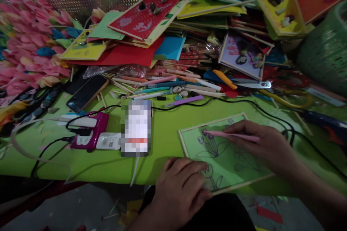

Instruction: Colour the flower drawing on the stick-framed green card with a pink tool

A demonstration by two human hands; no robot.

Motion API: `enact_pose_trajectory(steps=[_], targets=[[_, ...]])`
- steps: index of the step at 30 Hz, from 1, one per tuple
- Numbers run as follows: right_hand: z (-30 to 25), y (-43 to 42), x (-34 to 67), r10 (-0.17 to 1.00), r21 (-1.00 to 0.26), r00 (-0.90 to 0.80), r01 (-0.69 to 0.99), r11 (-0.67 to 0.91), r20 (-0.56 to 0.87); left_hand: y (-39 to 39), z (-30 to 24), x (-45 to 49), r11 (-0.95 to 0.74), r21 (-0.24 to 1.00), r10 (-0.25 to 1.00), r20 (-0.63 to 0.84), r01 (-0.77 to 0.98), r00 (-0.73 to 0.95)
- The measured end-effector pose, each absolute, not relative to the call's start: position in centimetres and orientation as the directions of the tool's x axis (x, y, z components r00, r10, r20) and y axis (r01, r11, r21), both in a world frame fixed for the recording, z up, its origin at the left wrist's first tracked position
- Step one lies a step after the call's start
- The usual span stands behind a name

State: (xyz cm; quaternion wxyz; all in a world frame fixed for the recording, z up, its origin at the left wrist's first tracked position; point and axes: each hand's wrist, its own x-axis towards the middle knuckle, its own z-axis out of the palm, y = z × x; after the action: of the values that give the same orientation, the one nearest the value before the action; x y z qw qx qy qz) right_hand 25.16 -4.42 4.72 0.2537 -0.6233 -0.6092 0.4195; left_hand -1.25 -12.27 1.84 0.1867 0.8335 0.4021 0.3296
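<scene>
The green card [227, 158] lies straight in front of me at the near edge of the table [162, 140], turned a little so that its left corner sits farther from me than its right. Both my hands are on it. My left hand [181, 184] rests palm down on the near left corner, fingers loosely bent and holding nothing. My right hand [260, 144] comes in from the right side and pinches a pink stick [230, 135] between thumb and fingers.

The stick lies nearly flat across the card, its long axis running right to left. Its tip points left and touches, or hovers just over, the flower heads drawn near the far left corner. So the working end is well left of my right hand and just beyond my left.

The card is pale green, edged with thin wooden strips, and carries dark outline drawings of flowers with stems and leaves, one bloom half hidden under my left fingers. A black cable [257, 106] runs just behind its far edge.
</scene>
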Motion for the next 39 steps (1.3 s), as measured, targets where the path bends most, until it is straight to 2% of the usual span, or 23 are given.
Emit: enact_pose_trajectory(steps=[39], targets=[[4.62,-4.20,24.85,0.977,-0.804,-0.075,0.582,-0.119,-0.199,-12.33,1.54,-1.14,-0.614,0.570,0.789,0.418,0.546,0.450]])
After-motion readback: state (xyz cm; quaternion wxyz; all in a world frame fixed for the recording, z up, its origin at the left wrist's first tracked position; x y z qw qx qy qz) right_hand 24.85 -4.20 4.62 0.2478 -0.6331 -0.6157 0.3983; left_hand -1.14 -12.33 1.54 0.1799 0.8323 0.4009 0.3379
